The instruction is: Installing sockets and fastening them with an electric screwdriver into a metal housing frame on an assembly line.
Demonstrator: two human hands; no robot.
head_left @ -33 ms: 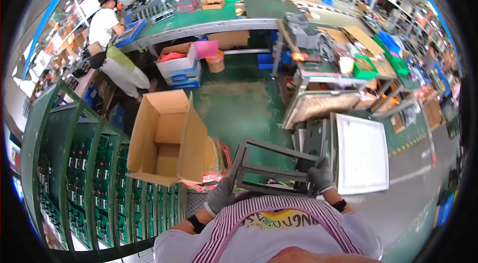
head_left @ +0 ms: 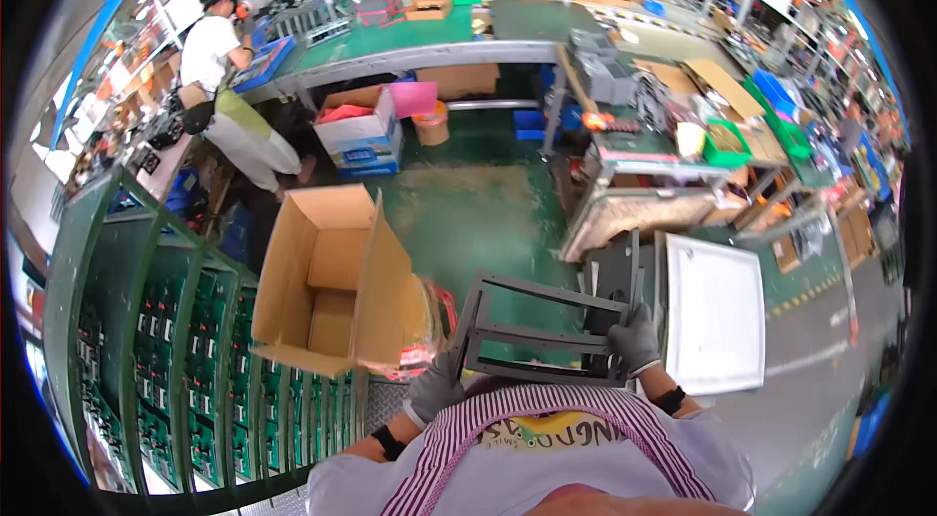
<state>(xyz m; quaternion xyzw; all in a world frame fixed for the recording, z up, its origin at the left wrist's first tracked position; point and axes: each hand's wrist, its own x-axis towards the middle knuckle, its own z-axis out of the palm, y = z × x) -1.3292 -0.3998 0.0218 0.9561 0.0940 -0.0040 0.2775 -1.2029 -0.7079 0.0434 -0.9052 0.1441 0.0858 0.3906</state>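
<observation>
Fingers [head_left: 619, 333] of both gloved hands are gripping closed around a dark metal frame [head_left: 542, 338]: from afar, I am seeing the left hand [head_left: 435, 390] holding its near left corner and the right hand [head_left: 636, 344] its right end. It is sitting between an open cardboard box [head_left: 386, 291] and a white panel [head_left: 714, 316].

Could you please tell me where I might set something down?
Bare green floor lies beyond the frame, between the cardboard box and right-hand workbench; bare grey floor lies right of the white panel. That workbench is crowded with bins.
</observation>
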